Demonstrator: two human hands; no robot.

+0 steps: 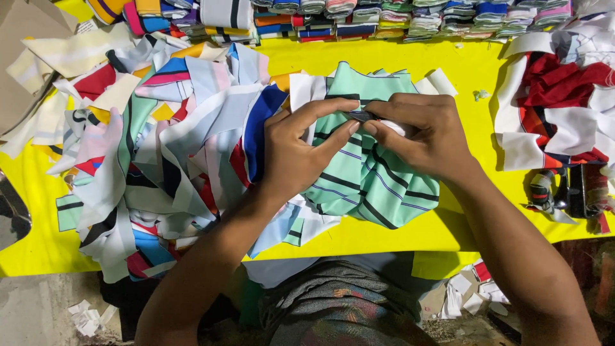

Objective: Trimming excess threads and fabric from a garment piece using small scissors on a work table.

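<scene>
— What's in those hands?

— A mint-green striped fabric piece (368,173), lying on the yellow table (461,70) right in front of the person. The left hand (291,150) has its fingers closed, thumb and forefinger pinched together at the cloth's upper part. The right hand (426,134) meets it there, fingertips pressed shut around a small dark thing (360,116); I can't tell what it is.

— And around them?

— To the left, touching the green piece, a loose heap of fabric offcuts (147,160) in white, blue, red and pale green. Along the far edge, a row of folded striped bundles (384,16). At the right, well apart, a red and white fabric pile (557,102), with dark scissors (567,189) near it.
</scene>
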